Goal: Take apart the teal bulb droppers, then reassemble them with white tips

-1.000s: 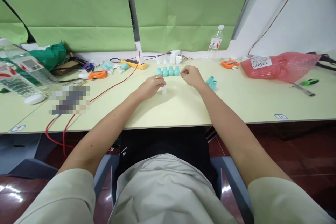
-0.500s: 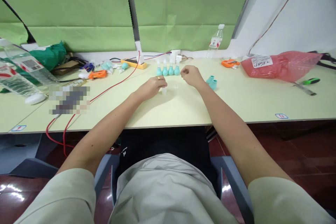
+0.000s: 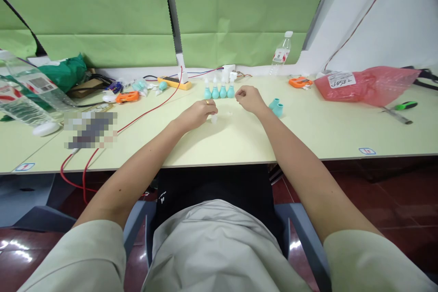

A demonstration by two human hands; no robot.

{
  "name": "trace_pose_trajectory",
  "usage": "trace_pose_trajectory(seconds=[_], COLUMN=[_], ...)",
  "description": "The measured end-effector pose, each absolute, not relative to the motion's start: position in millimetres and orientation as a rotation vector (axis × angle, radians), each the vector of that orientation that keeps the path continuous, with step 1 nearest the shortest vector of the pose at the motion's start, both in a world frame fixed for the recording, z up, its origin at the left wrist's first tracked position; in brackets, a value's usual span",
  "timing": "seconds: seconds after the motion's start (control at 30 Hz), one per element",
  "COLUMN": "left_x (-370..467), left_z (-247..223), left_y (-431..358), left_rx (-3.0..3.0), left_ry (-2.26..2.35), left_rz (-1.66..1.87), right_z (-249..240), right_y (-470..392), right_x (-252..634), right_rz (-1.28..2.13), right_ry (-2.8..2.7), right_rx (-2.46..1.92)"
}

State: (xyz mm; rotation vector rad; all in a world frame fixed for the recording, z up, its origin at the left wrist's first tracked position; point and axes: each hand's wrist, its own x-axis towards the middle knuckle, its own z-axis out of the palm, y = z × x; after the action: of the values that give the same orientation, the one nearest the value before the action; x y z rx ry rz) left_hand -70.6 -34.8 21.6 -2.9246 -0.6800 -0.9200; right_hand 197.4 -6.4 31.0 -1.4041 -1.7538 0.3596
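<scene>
My left hand [image 3: 200, 113], with a ring on one finger, is closed over a small translucent white piece [image 3: 214, 119] just above the table. To its right, my right hand [image 3: 249, 98] is curled in a pinch; whatever it may hold is hidden. Its fingertips are close to the right end of a row of several teal bulb-shaped pieces [image 3: 219, 92] with whitish tops. Between my hands a tiny clear piece [image 3: 230, 112] lies on the table. Beside my right wrist are two more teal pieces [image 3: 276, 107], with open necks showing.
A yellow multimeter [image 3: 174, 83] and red cables lie behind my left hand. Orange tools [image 3: 127, 96] rest on the left, another orange tool [image 3: 300, 82] at the back right. Also there: a water bottle [image 3: 281, 54], a red plastic bag [image 3: 369, 84] and a green-handled screwdriver [image 3: 405, 106].
</scene>
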Motion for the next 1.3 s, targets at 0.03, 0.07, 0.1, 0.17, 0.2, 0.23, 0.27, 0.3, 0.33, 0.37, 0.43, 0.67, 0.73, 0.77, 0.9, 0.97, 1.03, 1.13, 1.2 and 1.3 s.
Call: trace_pose_trajectory(seconds=[0.03, 0.07, 0.1, 0.17, 0.2, 0.23, 0.27, 0.3, 0.33, 0.37, 0.43, 0.67, 0.73, 0.77, 0.9, 0.97, 1.03, 1.13, 1.2, 1.3], left_x=[-70.2, -69.8, -69.4, -68.5, -68.0, -67.6, -67.2, -66.8, -66.5, -66.3, -65.9, -65.2, -65.1, -65.2, -65.7, -65.8, -65.9, -67.1, -69.3, -73.7], left_z=[22.0, 22.4, 22.8, 23.5, 23.9, 24.2, 24.4, 24.5, 24.5, 24.4, 23.7, 22.4, 23.5, 24.2, 25.9, 25.4, 24.3, 22.3, 20.8, 16.9], left_y=[-34.9, -35.1, -35.2, -35.2, -35.1, -34.7, -34.2, -33.5, -32.7, -31.9, -30.2, -29.1, -30.7, -31.7, -34.5, -34.1, -33.2, -33.8, -36.3, -39.7], left_rx=[-2.93, -2.937, -2.942, -2.952, -2.957, -2.962, -2.968, -2.974, -2.98, -2.985, -2.992, -2.986, -2.989, -2.991, -2.991, -2.991, -2.997, -3.03, -3.066, -3.094], left_ry=[-0.68, -0.682, -0.686, -0.698, -0.702, -0.703, -0.703, -0.701, -0.7, -0.7, -0.698, -0.69, -0.698, -0.706, -0.77, -0.803, -0.823, -0.858, -0.907, -1.042], left_rz=[-0.912, -0.906, -0.907, -0.915, -0.919, -0.921, -0.921, -0.918, -0.914, -0.908, -0.89, -0.862, -0.842, -0.83, -0.797, -0.796, -0.806, -0.853, -0.878, -0.91], right_z=[30.6, 30.3, 29.9, 29.2, 28.9, 28.7, 28.5, 28.4, 28.4, 28.5, 28.8, 25.2, 23.3, 22.5, 20.5, 20.4, 21.3, 25.3, 29.0, 33.7], right_y=[-6.5, -6.8, -7.1, -8.1, -8.7, -9.3, -10.0, -10.7, -11.4, -12.2, -13.7, -12.7, -11.2, -10.6, -9.5, -10.2, -12.0, -15.9, -18.2, -20.0], right_x=[197.2, 197.0, 196.7, 196.2, 195.9, 195.6, 195.4, 195.2, 195.1, 195.1, 195.1, 195.4, 194.9, 194.6, 194.2, 194.1, 193.9, 194.3, 195.2, 195.9], right_rz=[0.357, 0.359, 0.362, 0.376, 0.384, 0.392, 0.397, 0.4, 0.399, 0.399, 0.414, 0.463, 0.424, 0.408, 0.385, 0.397, 0.416, 0.438, 0.449, 0.513], right_ry=[-1.763, -1.775, -1.789, -1.824, -1.848, -1.873, -1.9, -1.926, -1.951, -1.975, -2.024, -2.217, -2.242, -2.25, -2.258, -2.243, -2.215, -2.157, -2.111, -2.043], right_rx=[-1.413, -1.424, -1.435, -1.462, -1.474, -1.486, -1.495, -1.5, -1.503, -1.505, -1.514, -1.588, -1.591, -1.593, -1.587, -1.576, -1.566, -1.558, -1.552, -1.477])
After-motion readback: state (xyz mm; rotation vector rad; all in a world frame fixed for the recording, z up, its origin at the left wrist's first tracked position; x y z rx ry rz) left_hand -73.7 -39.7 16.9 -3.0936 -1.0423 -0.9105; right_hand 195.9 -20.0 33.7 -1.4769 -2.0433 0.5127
